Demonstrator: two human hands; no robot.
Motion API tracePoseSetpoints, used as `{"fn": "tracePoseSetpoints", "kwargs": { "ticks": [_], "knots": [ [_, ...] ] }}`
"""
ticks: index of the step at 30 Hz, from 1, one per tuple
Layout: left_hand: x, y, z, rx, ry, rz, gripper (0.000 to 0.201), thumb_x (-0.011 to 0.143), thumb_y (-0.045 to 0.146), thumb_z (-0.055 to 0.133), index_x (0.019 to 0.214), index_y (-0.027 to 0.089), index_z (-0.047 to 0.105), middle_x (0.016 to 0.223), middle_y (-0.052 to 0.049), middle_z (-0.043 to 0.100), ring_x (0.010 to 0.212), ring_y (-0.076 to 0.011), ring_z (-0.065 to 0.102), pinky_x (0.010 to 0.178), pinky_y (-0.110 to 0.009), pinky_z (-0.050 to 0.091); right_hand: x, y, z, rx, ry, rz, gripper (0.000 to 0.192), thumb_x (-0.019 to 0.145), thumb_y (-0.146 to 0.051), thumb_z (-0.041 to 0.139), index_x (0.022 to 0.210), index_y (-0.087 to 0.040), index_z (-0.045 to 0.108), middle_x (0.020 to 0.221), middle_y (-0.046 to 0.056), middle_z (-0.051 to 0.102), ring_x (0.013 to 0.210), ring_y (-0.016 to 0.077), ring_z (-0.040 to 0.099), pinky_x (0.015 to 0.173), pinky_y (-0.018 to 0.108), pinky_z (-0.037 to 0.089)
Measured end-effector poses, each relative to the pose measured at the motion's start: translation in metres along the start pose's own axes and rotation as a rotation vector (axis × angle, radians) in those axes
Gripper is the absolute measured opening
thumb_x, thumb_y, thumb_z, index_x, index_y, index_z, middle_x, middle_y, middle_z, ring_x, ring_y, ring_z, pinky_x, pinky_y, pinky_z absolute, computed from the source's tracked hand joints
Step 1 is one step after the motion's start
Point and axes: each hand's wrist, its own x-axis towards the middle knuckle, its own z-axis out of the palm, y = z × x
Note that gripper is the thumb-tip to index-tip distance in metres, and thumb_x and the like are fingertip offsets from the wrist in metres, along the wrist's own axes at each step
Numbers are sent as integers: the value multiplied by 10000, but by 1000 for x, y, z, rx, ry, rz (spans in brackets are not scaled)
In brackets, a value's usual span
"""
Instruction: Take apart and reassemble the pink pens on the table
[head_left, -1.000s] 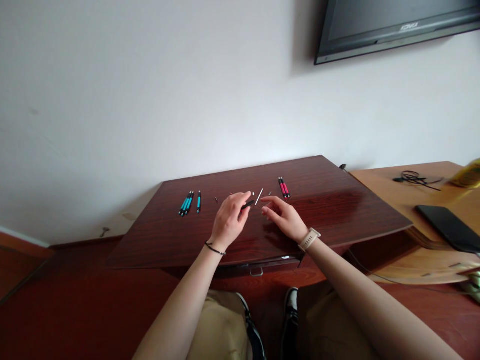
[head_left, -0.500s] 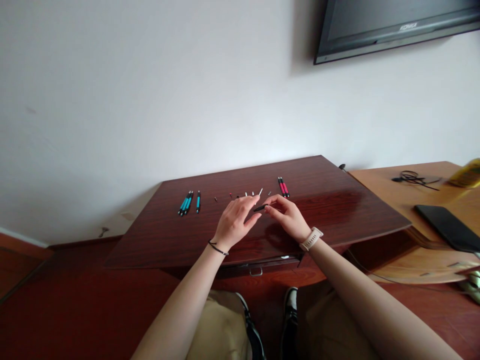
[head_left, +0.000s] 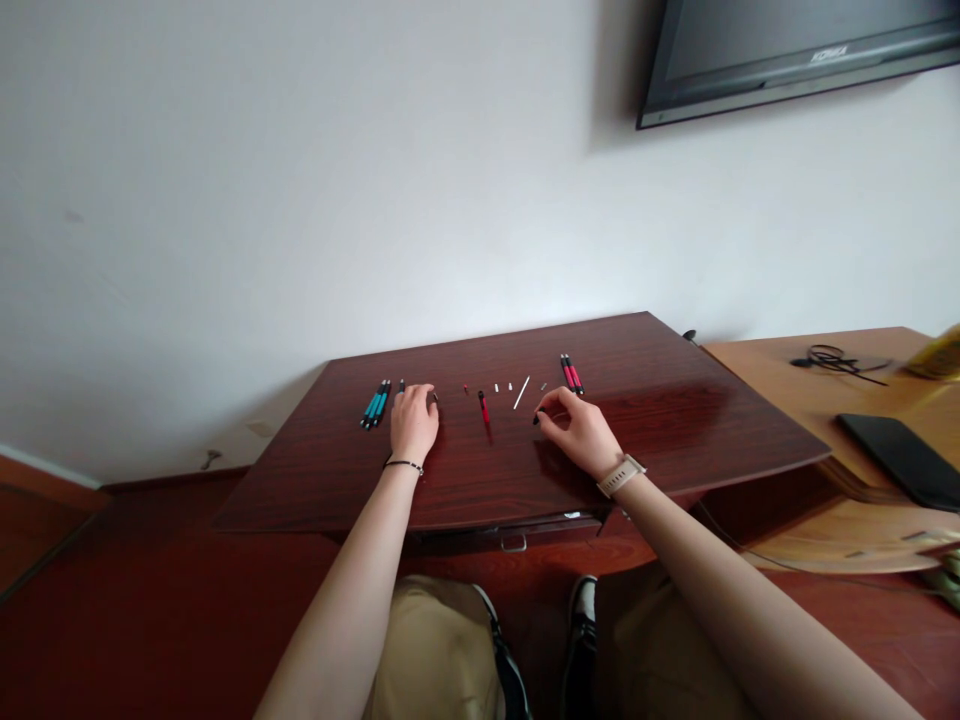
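My left hand point(head_left: 414, 422) lies low over the left part of the table with its fingers stretched forward. A small dark pen part point(head_left: 434, 397) is right at its fingertips, and I see nothing gripped in the hand. It partly covers a single teal pen point(head_left: 401, 384). My right hand point(head_left: 579, 432) pinches a short black pen piece point(head_left: 538, 415) between thumb and fingertips. Between the hands lies a red and black pen barrel point(head_left: 484, 408). Behind it are a white refill point(head_left: 522, 392), small white pieces point(head_left: 496, 387), a tiny red part point(head_left: 466, 388) and a small grey part point(head_left: 544, 386).
Several teal pens point(head_left: 375, 405) lie together at the left of the dark wooden table point(head_left: 690, 430). Red pens point(head_left: 571, 374) lie behind my right hand. On a lighter desk point(head_left: 757, 365) at the right are a coiled black cable point(head_left: 829, 358) and a flat black object point(head_left: 900, 460).
My left hand has moved left, away from my right hand, to the small dark part. The red and black barrel now shows between the hands. My right hand keeps its black piece.
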Motion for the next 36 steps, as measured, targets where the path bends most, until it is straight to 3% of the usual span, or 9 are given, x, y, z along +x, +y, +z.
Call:
{"fn": "tracePoseSetpoints", "kwargs": {
  "ticks": [6, 11, 17, 30, 36],
  "knots": [
    [4, -9, 12, 9, -71, -9, 368, 988, 140, 547, 1310, 207, 712, 1356, -120, 704, 1238, -313, 630, 1128, -460, 510, 3, 18, 5, -68, -45, -26, 110, 937, -314, 676, 1021, -247, 656, 929, 28, 762, 811, 199, 725, 766, 325, 571],
    [5, -9, 16, 16, -73, 33, 414, 1008, 147, 500, 1358, 207, 712, 1377, -133, 692, 1254, -315, 625, 1136, -470, 503, 2, 17, 6, -46, -90, -60, 241, 936, -267, 700, 1175, -254, 678, 999, 35, 767, 867, 201, 730, 809, 330, 582],
    [1, -5, 17, 50, -121, 37, 436, 1066, 304, 495, 1453, 191, 659, 1495, -139, 653, 1354, -325, 596, 1178, -498, 477, 4, 22, 9, -132, -151, -93, 102, 955, -254, 698, 1052, -236, 726, 985, 41, 768, 871, 205, 722, 835, 338, 558],
    [-5, 2, 19, 153, -291, -15, 617, 1111, 523, 364, 1610, 201, 530, 1699, -123, 470, 1544, -396, 435, 1261, -594, 375, 5, 21, 8, -119, -194, -11, 111, 946, -238, 711, 1054, -228, 730, 963, 31, 791, 871, 202, 736, 837, 320, 541],
    [-5, -5, 27, 21, -209, -12, 603, 1099, 541, 394, 1558, 201, 587, 1665, -135, 514, 1525, -397, 469, 1259, -617, 380, 5, 21, 8, -118, -190, -17, 117, 944, -257, 700, 1053, -234, 735, 962, 35, 793, 867, 204, 739, 829, 319, 545]
  ]
}}
